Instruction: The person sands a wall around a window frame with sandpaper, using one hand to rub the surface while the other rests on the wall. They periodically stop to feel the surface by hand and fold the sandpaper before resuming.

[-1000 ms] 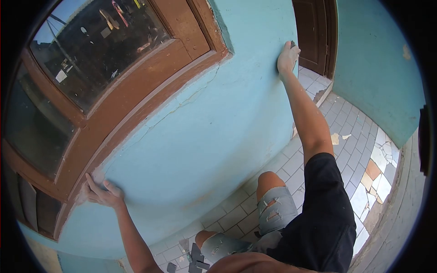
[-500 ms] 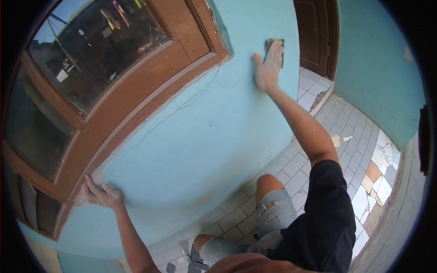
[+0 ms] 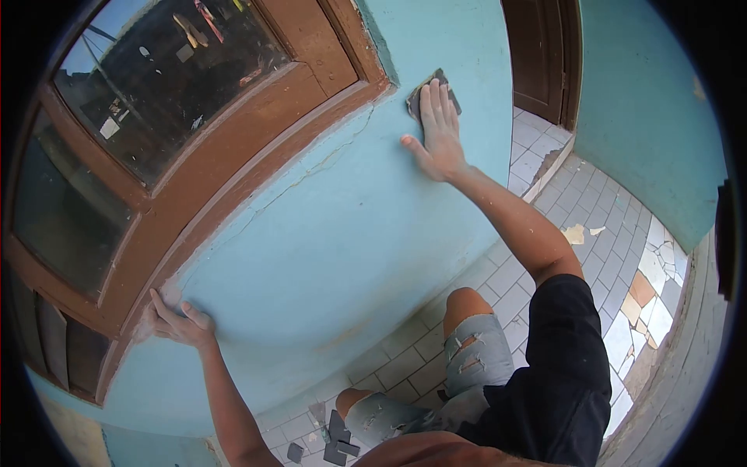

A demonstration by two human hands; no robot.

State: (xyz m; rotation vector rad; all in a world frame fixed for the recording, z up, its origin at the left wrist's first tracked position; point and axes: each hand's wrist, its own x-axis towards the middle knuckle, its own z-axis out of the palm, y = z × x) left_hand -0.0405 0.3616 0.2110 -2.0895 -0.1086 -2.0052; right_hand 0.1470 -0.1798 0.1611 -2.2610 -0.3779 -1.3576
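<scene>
My right hand (image 3: 441,144) presses a dark grey piece of sandpaper (image 3: 416,103) against the light blue wall (image 3: 311,257), to the right of the window's upper corner. Its fingers lie long over the sheet, hiding the middle, while the thumb sticks out to the left. Lower down, my left hand (image 3: 185,323) rests at the edge of the brown window frame (image 3: 204,161), fingers extended and thumb apart, holding nothing. Whitish dust covers the wall and frame around those fingers. A thin crack (image 3: 315,167) runs through the wall beside the frame.
Grey tiles (image 3: 401,370) cover the floor below the wall. Several dark pieces (image 3: 340,440) lie there near my knees. A brown door (image 3: 537,58) stands at upper right beyond a tiled step (image 3: 533,148). Pale scraps (image 3: 574,234) lie on the floor at right.
My right hand has slid left and slightly down along the wall with the sandpaper, which is now tilted. My left hand stays at the window frame.
</scene>
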